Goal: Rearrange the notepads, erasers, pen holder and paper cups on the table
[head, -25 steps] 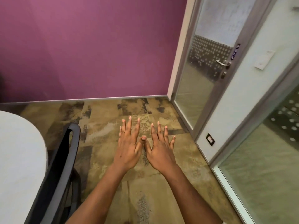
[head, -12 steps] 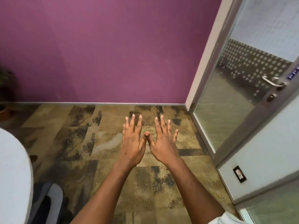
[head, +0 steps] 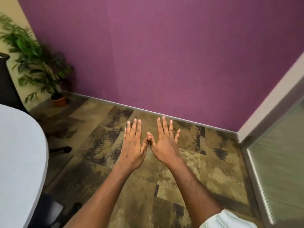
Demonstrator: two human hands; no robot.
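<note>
Both hands are out in front, palms down over the carpet (head: 209,171). The left hand (head: 133,145) is flat with fingers straight and slightly fanned; the right hand (head: 164,142) mirrors it. The thumb tips meet between them. Neither hand holds anything.

That looks like a deliberate presenting pose, hands shown bare to the camera, rather than a reach for anything. Nothing lies beneath them but floor.

And the task's things? None in sight. No notepads, erasers, pen holder or cups show anywhere. Only a curved slice of the white table (head: 21,153) comes in at the left edge, well apart from the hands, and the part that shows is bare. The rest of the tabletop runs out of view.

Ahead is the purple wall (head: 164,55), with a plant (head: 32,51) in the far left corner and a glass door (head: 279,155) on the right. A pale sleeve (head: 227,218) peeks in low on the right arm.

By the look of it, the rearranging has not begun; the person would need to turn left toward the table first.
</note>
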